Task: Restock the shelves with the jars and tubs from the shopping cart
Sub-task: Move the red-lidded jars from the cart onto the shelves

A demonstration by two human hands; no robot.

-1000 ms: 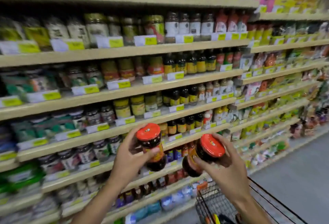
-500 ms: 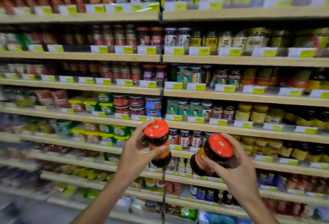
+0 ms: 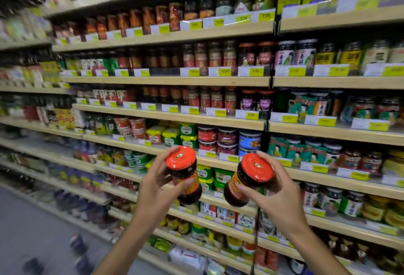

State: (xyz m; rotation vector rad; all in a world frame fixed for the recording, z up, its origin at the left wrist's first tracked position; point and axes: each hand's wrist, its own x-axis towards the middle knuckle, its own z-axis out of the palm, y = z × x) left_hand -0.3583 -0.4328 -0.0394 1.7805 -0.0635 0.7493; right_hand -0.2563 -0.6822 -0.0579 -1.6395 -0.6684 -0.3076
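Note:
I hold two dark sauce jars with red lids, one in each hand, in front of the shelves. My left hand (image 3: 159,189) grips the left jar (image 3: 184,170) almost upright by its body. My right hand (image 3: 277,196) grips the right jar (image 3: 251,178), which tilts with its lid toward me and its base to the lower left. Both jars hang in the air at about the height of the shelf (image 3: 218,162) with the green tubs, a short way from it. The shopping cart is out of view.
Wooden shelves (image 3: 166,80) packed with jars, bottles and tubs fill the view, each edge lined with yellow price tags. Red and blue tubs (image 3: 227,139) sit just above my hands. Grey aisle floor (image 3: 28,226) lies at the lower left.
The view has swung left along the aisle and the cart has dropped out of sight. Both hands still hold their jars, now closer to the shelves and a little nearer each other.

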